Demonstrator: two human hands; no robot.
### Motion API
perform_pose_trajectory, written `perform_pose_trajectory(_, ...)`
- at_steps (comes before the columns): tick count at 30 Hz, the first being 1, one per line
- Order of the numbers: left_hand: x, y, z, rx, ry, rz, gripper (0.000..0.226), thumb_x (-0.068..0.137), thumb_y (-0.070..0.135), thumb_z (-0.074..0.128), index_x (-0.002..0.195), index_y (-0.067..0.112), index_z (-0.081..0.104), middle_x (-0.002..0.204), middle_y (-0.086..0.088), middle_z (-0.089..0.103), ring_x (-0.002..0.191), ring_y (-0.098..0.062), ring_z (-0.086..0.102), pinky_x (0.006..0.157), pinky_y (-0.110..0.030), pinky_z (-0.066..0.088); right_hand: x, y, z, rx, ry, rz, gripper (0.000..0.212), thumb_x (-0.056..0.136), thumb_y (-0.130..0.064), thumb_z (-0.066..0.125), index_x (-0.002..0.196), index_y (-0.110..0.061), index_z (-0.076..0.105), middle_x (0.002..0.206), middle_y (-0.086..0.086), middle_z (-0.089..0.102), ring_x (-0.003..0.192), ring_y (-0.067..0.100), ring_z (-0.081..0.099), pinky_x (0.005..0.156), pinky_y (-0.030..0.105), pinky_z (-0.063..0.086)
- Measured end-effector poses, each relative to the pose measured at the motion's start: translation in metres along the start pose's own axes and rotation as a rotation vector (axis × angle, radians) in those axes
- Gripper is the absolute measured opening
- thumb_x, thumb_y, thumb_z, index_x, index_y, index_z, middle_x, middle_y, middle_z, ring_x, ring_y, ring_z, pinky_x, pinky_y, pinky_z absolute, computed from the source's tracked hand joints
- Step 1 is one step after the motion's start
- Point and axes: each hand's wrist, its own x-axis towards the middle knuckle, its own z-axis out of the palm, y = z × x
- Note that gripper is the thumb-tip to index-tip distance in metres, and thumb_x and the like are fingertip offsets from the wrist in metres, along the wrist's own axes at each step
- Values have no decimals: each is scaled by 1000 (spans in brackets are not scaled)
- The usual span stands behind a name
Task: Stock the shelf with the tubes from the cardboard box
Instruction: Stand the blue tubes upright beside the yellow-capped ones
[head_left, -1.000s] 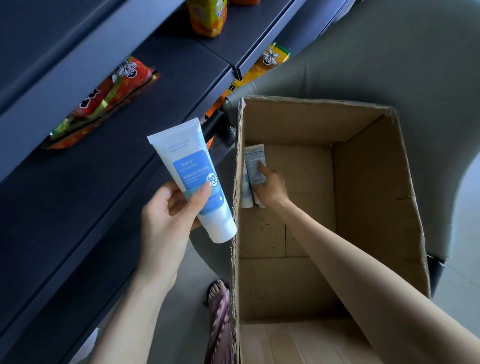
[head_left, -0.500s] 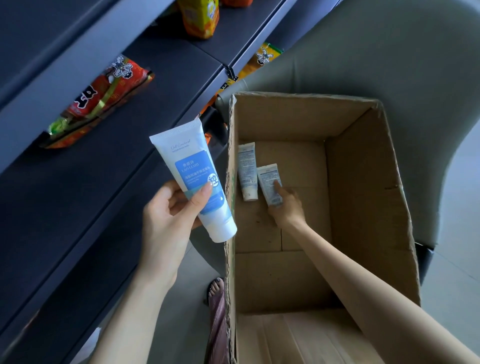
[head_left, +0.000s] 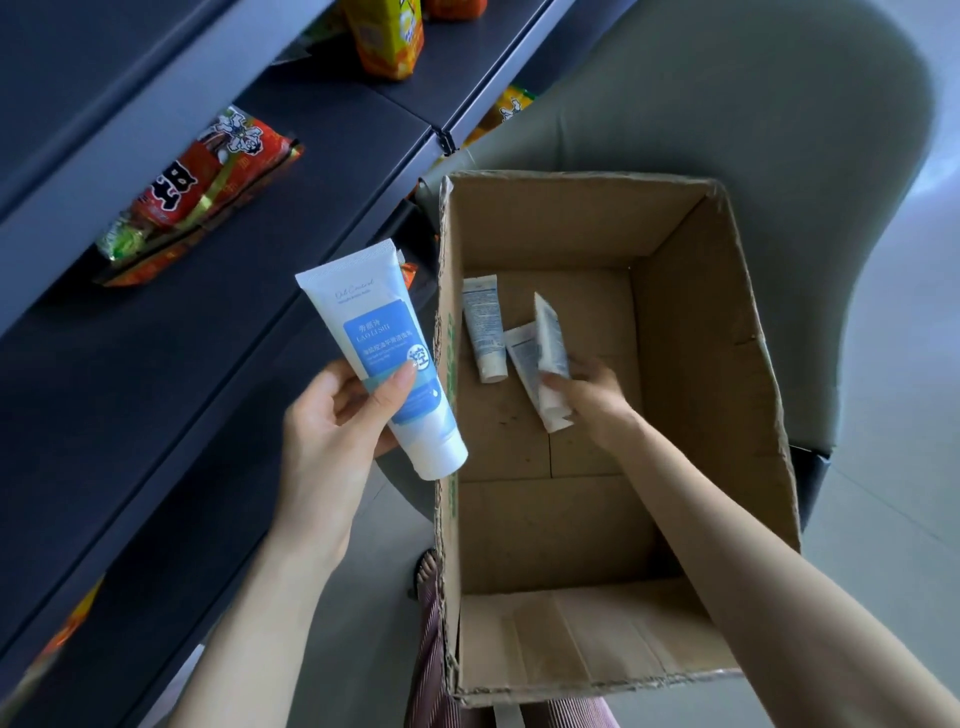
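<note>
Dark metal shelf (head_left: 156, 389) runs along the left, with a red snack packet (head_left: 197, 192) lying on it. Next, the left hand (head_left: 332, 431) has its fingers wrapped round a large white-and-blue tube (head_left: 384, 364), cap down, just outside the cardboard box (head_left: 701, 338). A slack hold could drop it to the floor (head_left: 374, 519). Inside the box, one small tube (head_left: 485, 327) lies flat. Beside it, the right hand (head_left: 592, 400) pinches a raised tube (head_left: 551, 343) with a second tube (head_left: 522, 353) under it. If both are gathered at once, one may slip back.
</note>
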Motion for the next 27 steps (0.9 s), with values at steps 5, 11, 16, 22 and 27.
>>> perform_pose_trajectory(5,-11,12,-1,-17,-1,34,38,71,31,66,105,14,63,93,8,71,88,-10,67,83,-38,56,-54,-9,-24,519,-501,-14,58,88,-19,61,141,-16,38,135,13,53,122,26,55,92,39,53)
perform_pose_trajectory(11,-30,47,2,-73,-20,104,30,73,30,65,100,17,64,85,10,71,82,-6,66,74,-29,57,-124,-50,-25,694,-883,-129,65,69,-29,81,127,-18,53,122,7,63,106,17,64,92,39,53)
perform_pose_trajectory(16,-55,90,0,-137,10,198,21,77,27,63,96,18,65,82,10,71,78,-4,66,67,-24,56,-182,-108,-24,649,-990,-217,56,69,-33,80,120,-15,63,115,4,68,103,13,66,79,30,57)
perform_pose_trajectory(22,-76,151,-10,-258,43,279,19,79,28,62,94,18,67,82,10,70,77,-4,66,65,-22,55,-237,-172,-22,585,-1000,-294,61,53,-33,89,108,-13,72,106,5,71,92,16,70,67,30,58)
perform_pose_trajectory(27,-97,190,-25,-297,60,329,22,75,30,65,93,18,67,88,3,68,79,-10,65,61,-23,54,-275,-212,-16,460,-1004,-370,89,49,-40,90,124,-15,50,109,3,71,94,18,70,69,34,58)
